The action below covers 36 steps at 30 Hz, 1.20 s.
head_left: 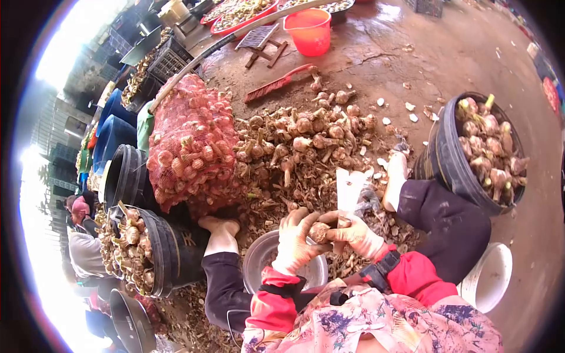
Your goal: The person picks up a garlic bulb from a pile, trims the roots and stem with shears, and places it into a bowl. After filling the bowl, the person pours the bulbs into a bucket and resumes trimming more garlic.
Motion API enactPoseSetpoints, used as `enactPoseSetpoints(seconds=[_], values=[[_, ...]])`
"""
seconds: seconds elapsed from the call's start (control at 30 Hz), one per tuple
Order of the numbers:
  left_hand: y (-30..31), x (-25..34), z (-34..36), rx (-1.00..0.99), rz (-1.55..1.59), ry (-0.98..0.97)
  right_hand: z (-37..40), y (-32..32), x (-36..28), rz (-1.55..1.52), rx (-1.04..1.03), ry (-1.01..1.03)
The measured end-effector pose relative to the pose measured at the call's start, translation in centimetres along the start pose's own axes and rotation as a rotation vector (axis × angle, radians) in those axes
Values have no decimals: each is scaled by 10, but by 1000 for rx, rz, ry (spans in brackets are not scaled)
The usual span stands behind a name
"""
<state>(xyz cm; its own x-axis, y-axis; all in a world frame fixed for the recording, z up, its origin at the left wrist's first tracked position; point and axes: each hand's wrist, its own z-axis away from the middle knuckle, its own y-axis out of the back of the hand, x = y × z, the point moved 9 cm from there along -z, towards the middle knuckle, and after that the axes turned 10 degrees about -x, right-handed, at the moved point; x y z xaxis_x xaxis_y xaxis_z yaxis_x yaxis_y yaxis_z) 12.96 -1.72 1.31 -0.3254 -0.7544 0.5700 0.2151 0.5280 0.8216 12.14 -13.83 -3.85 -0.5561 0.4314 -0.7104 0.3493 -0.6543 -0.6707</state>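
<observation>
Between my hands, above a grey basin [252, 265], is a brown garlic bulb [319, 233]. My left hand [294, 240] has its fingers curled round the bulb from the left. My right hand [356, 236] is closed at the bulb's right side, its thumb against it; whether a small tool is also in those fingers is hidden. Both hands look covered by pale, soiled gloves. Just beyond them lies a heap of garlic bulbs [303, 126] with stems and dry skins. A white piece [352, 187] stands near my right foot.
A full red mesh sack [191, 144] of garlic stands left of the heap. Black buckets of garlic are at right [438, 150] and left [176, 253]. A white bucket [494, 276] sits by my right leg. Farther off are a red brush [276, 83], a red pail [309, 34] and a stool [263, 44].
</observation>
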Motion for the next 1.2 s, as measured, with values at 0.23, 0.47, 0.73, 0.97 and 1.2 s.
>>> enactPoseSetpoints(seconds=[0.23,0.47,0.73,0.97,1.2], values=[[-37,-30,38,-80,716,408,20,13,-12,761,205,178],[-45,-30,53,-43,790,459,24,-4,18,1382,67,28],[-51,-17,59,16,1236,421,29,15,45,165,89,-226],[-57,-15,60,-192,1230,531,28,-3,31,-6,-26,-197],[-63,-45,62,-109,658,684,23,-1,26,107,41,-172]])
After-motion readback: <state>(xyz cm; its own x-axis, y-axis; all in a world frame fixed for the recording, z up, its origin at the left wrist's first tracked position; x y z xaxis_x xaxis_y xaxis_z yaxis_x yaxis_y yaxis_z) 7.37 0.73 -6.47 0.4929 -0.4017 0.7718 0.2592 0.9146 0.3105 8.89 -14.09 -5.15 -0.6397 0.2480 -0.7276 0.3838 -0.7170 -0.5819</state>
